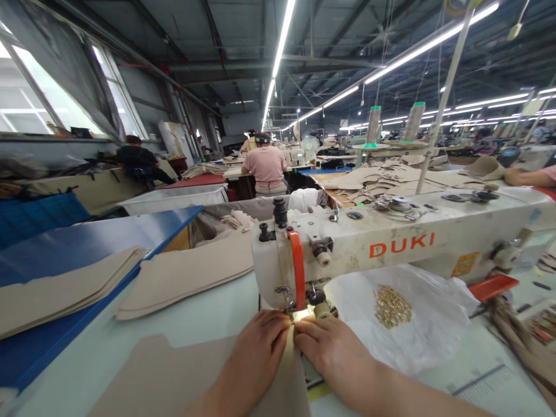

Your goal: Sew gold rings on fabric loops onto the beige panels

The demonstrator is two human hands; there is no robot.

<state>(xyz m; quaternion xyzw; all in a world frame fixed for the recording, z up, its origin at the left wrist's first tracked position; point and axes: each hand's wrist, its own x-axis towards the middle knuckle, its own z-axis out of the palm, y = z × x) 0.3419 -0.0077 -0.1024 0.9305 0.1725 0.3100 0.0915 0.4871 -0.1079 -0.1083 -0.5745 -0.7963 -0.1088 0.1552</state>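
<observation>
My left hand (pixel 256 353) and my right hand (pixel 332 356) lie side by side on a beige fabric piece (pixel 174 376), right under the needle area (pixel 299 307) of a white sewing machine (pixel 391 243) marked DUKI. The fingers of both hands are curled and pressed down on the fabric, their tips almost touching at the lit presser foot. The fabric runs from the needle toward me and to the left.
A white plastic bag (pixel 434 324) with a pile of small gold metal rings (pixel 393 307) lies right of the needle. Stacks of beige cut pieces (pixel 65 289) sit at the left on a blue board (pixel 65 243). People sit at other machines farther back.
</observation>
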